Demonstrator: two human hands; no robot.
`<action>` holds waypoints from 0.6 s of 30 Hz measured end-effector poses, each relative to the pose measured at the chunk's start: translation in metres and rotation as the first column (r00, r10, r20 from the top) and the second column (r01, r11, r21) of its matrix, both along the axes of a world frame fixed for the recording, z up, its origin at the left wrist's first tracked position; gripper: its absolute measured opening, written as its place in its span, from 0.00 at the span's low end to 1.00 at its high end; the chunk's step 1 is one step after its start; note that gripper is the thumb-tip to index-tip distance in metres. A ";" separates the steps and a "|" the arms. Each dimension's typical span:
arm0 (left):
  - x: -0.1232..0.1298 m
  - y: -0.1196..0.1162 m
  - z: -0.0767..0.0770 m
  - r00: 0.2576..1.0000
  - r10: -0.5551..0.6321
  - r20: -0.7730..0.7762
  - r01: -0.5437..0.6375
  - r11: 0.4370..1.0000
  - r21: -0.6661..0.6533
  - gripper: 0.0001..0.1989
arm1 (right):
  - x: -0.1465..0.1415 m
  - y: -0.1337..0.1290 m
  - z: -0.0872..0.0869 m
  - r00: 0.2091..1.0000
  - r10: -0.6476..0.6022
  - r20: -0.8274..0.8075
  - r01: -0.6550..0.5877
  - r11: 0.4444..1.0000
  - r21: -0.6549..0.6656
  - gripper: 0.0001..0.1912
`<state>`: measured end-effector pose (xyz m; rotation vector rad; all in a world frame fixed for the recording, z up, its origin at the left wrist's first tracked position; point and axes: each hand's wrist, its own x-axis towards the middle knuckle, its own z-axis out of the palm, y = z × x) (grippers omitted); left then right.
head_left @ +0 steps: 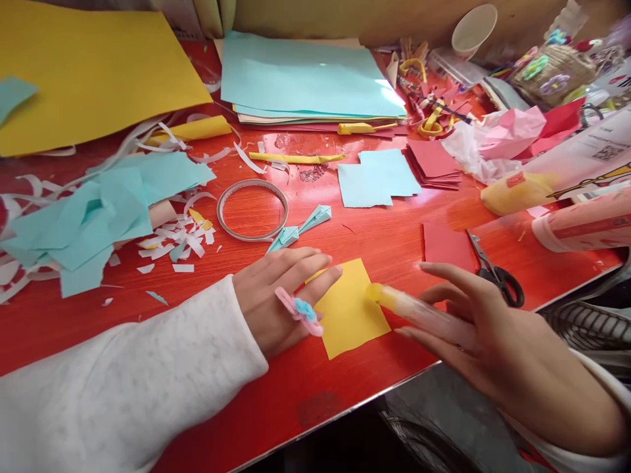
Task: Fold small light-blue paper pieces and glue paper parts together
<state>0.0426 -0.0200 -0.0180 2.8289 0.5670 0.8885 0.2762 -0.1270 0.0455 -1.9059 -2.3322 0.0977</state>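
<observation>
On the red table lies a small yellow paper square (348, 322), tilted to the edge. My left hand (266, 286) rests flat over its left part, fingers stretched out, with a pink and blue fuzzy ring (303, 309) on one finger. A clear glue tube (424, 316) with a yellow tip is held between the thumb and fingers of my right hand (522, 361). That tip meets the right side of the square. Just past my left fingers are folded light-blue paper pieces (300, 230). Black-handled scissors (495, 272) and a red paper square (447, 246) lie beyond my right hand.
A tape ring (252, 210) and light-blue scraps (98, 210) are at left. Light-blue sheets (310, 75) are stacked at the back, near a large yellow sheet (98, 72). Blue squares (377, 179), red squares (434, 162) and a paper cup (474, 31) stand farther right.
</observation>
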 end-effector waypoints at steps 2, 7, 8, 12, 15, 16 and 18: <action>-0.001 0.002 0.000 0.999 -0.038 -0.037 0.037 0.999 -0.026 0.19 | -0.007 0.005 -0.004 0.996 -0.004 -0.084 -0.001 0.998 -0.056 0.24; -0.002 0.003 0.002 0.978 -0.059 -0.202 0.044 0.996 -0.078 0.23 | -0.012 0.011 -0.012 0.989 0.131 0.073 -0.134 0.990 0.034 0.20; -0.002 0.003 0.002 0.972 -0.060 -0.226 0.044 0.996 -0.079 0.25 | -0.013 0.012 -0.014 0.977 0.159 0.144 -0.171 0.982 0.079 0.20; -0.002 0.002 0.001 0.955 -0.066 -0.291 0.053 0.997 -0.053 0.25 | -0.015 0.011 -0.018 0.946 0.235 0.223 -0.255 0.965 0.063 0.20; -0.002 0.001 0.000 0.952 -0.054 -0.300 0.040 0.998 -0.051 0.23 | -0.016 0.013 -0.013 0.968 0.216 0.126 -0.207 0.975 -0.080 0.20; -0.002 0.001 -0.001 0.954 -0.048 -0.297 0.033 0.998 -0.055 0.23 | -0.016 0.015 -0.010 0.970 0.217 0.108 -0.205 0.973 -0.106 0.20; -0.002 0.000 -0.001 0.957 -0.036 -0.288 0.020 0.998 -0.057 0.23 | -0.017 0.017 -0.004 0.963 0.242 0.115 -0.230 0.967 -0.110 0.20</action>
